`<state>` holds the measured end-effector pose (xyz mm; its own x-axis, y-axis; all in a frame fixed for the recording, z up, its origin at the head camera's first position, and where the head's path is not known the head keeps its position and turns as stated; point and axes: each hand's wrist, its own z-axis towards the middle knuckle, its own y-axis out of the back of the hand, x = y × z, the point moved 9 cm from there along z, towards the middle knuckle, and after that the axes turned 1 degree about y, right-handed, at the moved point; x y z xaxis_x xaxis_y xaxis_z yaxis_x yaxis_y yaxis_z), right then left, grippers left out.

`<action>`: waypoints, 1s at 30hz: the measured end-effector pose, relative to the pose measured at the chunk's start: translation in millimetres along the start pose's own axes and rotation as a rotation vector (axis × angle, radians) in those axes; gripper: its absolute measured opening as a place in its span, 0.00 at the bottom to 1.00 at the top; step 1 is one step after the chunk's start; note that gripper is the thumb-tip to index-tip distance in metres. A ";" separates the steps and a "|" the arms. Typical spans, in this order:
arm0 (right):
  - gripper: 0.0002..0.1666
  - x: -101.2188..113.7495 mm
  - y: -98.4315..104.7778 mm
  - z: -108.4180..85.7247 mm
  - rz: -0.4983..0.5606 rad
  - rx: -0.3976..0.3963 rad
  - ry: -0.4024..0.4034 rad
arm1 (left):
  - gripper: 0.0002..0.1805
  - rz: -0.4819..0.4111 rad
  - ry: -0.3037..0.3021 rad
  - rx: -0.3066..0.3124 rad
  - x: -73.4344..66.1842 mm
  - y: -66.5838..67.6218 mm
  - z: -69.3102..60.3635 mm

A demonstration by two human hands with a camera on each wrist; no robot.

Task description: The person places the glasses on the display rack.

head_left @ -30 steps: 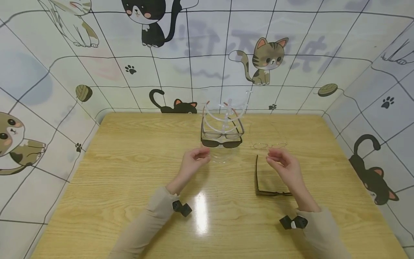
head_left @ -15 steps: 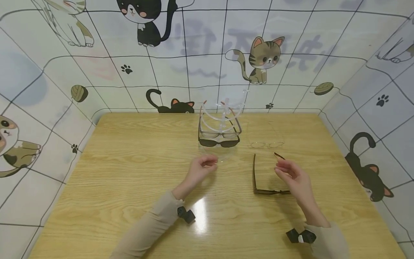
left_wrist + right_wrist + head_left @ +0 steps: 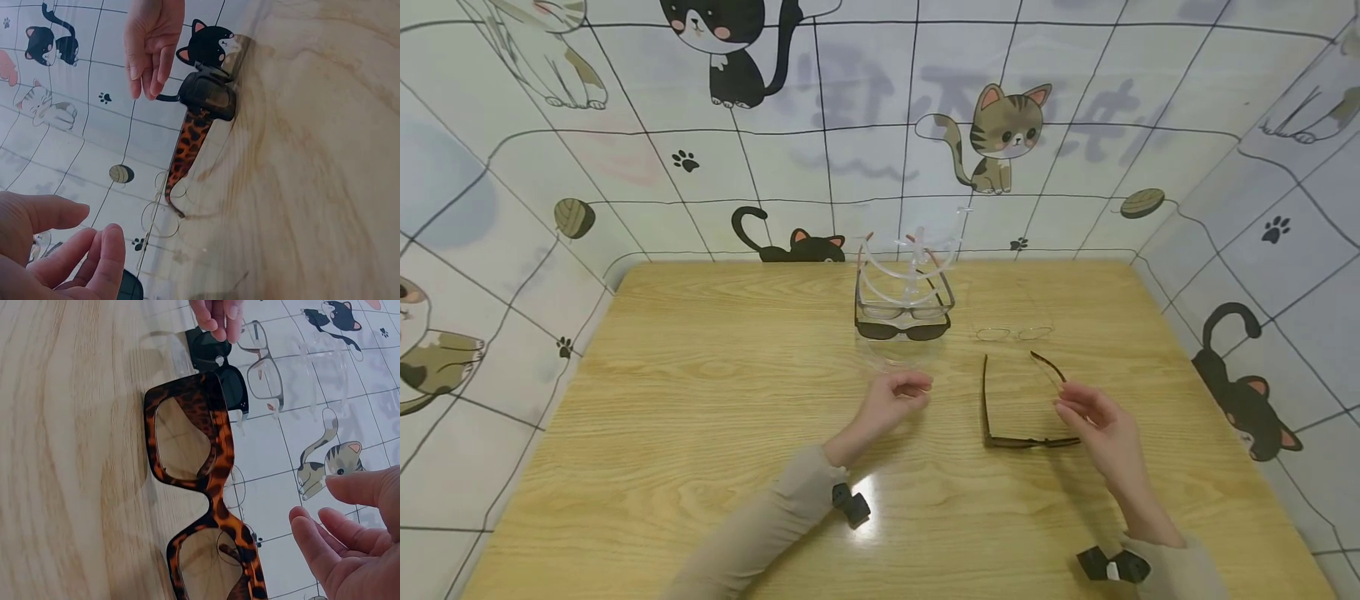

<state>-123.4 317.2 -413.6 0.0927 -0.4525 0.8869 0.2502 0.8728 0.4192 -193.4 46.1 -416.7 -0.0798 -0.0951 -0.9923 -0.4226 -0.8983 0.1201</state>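
We judge the step in hand to be placing or picking up the spotted glasses (image 3: pixel 1030 442), right of centre in the head frame. Our right hand (image 3: pixel 1101 425), thumb and fingers parted, grips nothing; our left hand (image 3: pixel 891 404) curls loosely, holding nothing. A lift would call for a gentle pinch at both sides. The right wrist view reveals the pattern and a gap between front and fingers; only the head view takes in the whole stand (image 3: pixel 912 285), upper middle.

Head view faces forward-down from above; closer wrist views share tortoiseshell glasses (image 3: pixel 217 500).
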 end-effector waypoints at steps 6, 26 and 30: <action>0.17 -5.8 10.5 -3.9 0.027 -0.021 -0.015 | 0.12 0.003 0.016 0.040 23.2 -22.2 8.6; 0.22 -87.8 43.4 -8.8 -0.111 -0.087 -0.066 | 0.12 0.048 0.041 0.096 47.9 -70.6 18.5; 0.21 -67.2 41.9 -11.0 -0.111 -0.085 -0.113 | 0.12 0.057 0.073 0.086 53.1 -74.5 20.6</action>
<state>-108.6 382.2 -457.7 -0.0475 -0.5176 0.8543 0.3336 0.7979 0.5020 -184.8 116.8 -477.6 -0.0408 -0.1785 -0.9831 -0.4951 -0.8510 0.1751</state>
